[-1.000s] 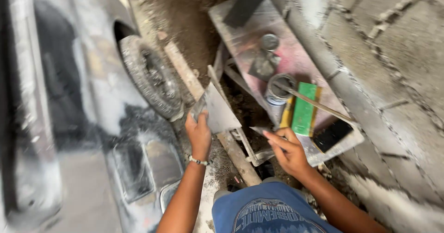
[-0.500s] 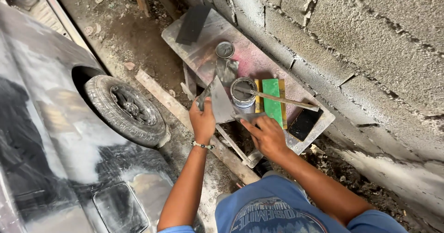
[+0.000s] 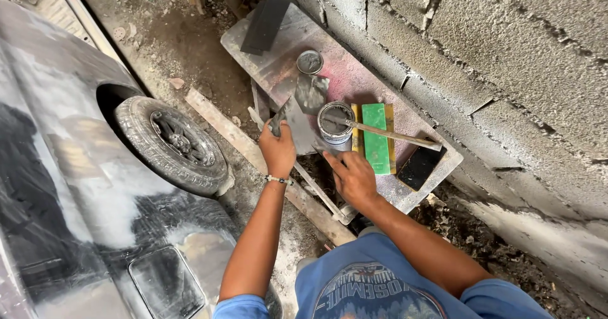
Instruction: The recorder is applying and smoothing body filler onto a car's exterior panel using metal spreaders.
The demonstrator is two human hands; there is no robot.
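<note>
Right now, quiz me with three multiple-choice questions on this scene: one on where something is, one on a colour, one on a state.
1. Where does the long stick rest?
A. across the open can
B. on the tyre
C. on the ground

2. What colour is the block beside the can?
A. red
B. green
C. white

3. What is the left hand doing?
A. hanging free
B. gripping a flat grey plate
C. resting on the wall

Answers: 1 A, one end lies over the can's rim. 2 B, it is bright green. 3 B, its fingers close on the grey plate, while the right hand hovers just below the can.
</note>
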